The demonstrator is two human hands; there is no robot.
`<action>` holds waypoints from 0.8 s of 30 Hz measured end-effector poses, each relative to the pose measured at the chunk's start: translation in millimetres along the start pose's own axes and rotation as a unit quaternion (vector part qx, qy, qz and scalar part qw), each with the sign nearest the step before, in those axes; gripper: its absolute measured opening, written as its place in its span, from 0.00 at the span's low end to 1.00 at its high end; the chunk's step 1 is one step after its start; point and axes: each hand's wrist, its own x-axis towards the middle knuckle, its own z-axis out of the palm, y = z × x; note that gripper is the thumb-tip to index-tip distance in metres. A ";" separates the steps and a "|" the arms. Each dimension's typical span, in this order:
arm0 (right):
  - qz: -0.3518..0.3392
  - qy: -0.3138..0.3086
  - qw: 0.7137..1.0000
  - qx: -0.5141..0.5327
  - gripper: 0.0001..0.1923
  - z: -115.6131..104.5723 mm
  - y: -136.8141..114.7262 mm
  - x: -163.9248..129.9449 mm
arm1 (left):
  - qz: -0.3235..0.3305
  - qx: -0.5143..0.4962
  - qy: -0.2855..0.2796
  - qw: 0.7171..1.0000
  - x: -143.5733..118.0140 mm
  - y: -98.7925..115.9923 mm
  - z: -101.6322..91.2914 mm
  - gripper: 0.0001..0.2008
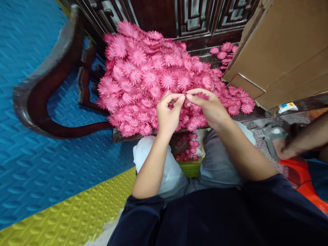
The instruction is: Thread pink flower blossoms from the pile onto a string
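A big heap of pink artificial flower heads [150, 79] covers the dark wooden bench in front of me. Over the lower part of the heap, my left hand [167, 111] is closed in a pinch of thumb and forefinger. Facing it, my right hand [212, 107] pinches too, its fingertips almost meeting those of the left. Whatever lies between the fingertips is too small to make out against the pink behind it. Between my knees, a yellow-green basket [190, 167] stands below the bench, with more pink flower heads showing above it.
A cardboard box [279, 51] stands on the right of the bench, beside a few loose flowers [225, 51]. At left curves a dark wooden armrest [33, 99]. A carved wooden panel [156, 15] closes off the back. Another person's leg [304, 136] is at right, near an orange-red stool [301, 174].
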 end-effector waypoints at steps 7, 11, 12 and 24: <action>-0.007 -0.001 1.000 -0.014 0.10 0.8 0.7 0.2 | 0.004 0.014 0.002 1.000 -0.3 -1.7 -0.7 0.06; 0.002 -0.001 1.000 -0.019 0.09 1.1 0.9 0.1 | -0.001 0.017 0.004 1.000 -0.5 -1.2 -0.8 0.06; 0.005 0.000 1.000 -0.021 0.09 1.2 0.8 0.0 | -0.002 0.020 0.004 1.000 -0.5 -0.8 -0.7 0.06; -0.003 0.003 1.000 -0.009 0.08 0.3 2.3 0.7 | -0.004 0.004 0.003 1.000 -0.7 -1.2 -0.9 0.05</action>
